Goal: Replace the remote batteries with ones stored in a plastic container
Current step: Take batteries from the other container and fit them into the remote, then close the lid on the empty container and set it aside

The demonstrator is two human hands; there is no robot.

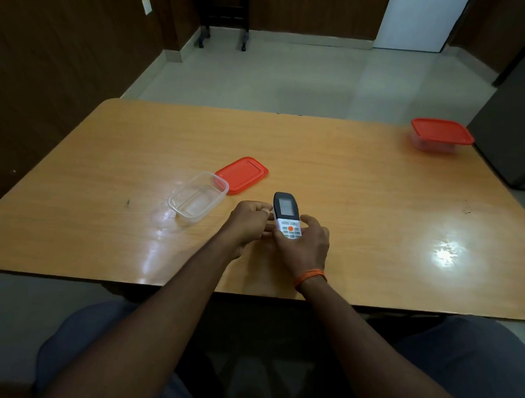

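While right hand (306, 246) grips the remote (286, 213), left hand (249, 222) curls beside it.

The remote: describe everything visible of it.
The remote is a slim plastic handset. Its top is dark grey around a pale screen, and its lower part is white with small buttons and one round orange button. It faces up over the table, with the screen end pointing away from the person. The right hand grips its lower end. The left hand, fingers curled, meets its left edge, though whether it grips is unclear. Its back is hidden.
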